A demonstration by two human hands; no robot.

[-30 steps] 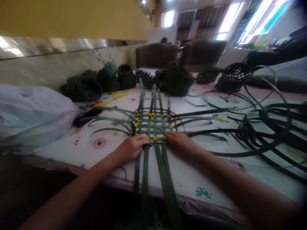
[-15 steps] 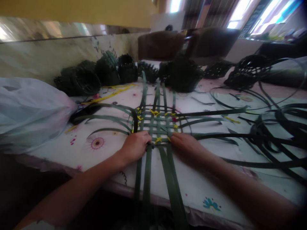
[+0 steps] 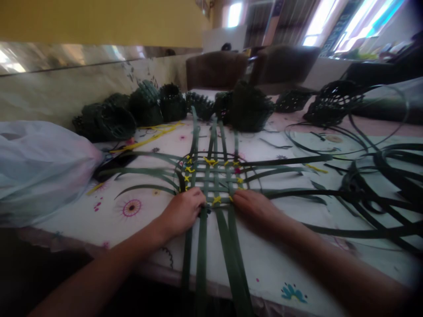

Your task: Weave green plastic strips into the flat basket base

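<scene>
A woven basket base point(image 3: 216, 179) of flat green strips lies on the table, held at its crossings by yellow ties point(image 3: 210, 161). Long loose strip ends point(image 3: 201, 259) spread from all sides, some hanging over the near edge. My left hand point(image 3: 185, 208) is closed on the base's near left corner, fingertips curled at the outer strips. At the near right corner, my right hand point(image 3: 254, 204) pinches the edge, its fingertips partly hidden. A thin dark hoop point(image 3: 259, 176) curves around the weave.
Several finished dark green baskets point(image 3: 251, 108) stand along the back. Coiled strips point(image 3: 360, 185) cover the right side. A white plastic bag point(image 3: 46, 167) sits at left, with yellow strips point(image 3: 145, 137) beyond it. Two brown chairs point(image 3: 216, 70) stand behind the flowered tablecloth point(image 3: 280, 259).
The whole scene sits slightly lower and to the left in view, as the camera has tilted. Both hands keep their places at the base's near corners.
</scene>
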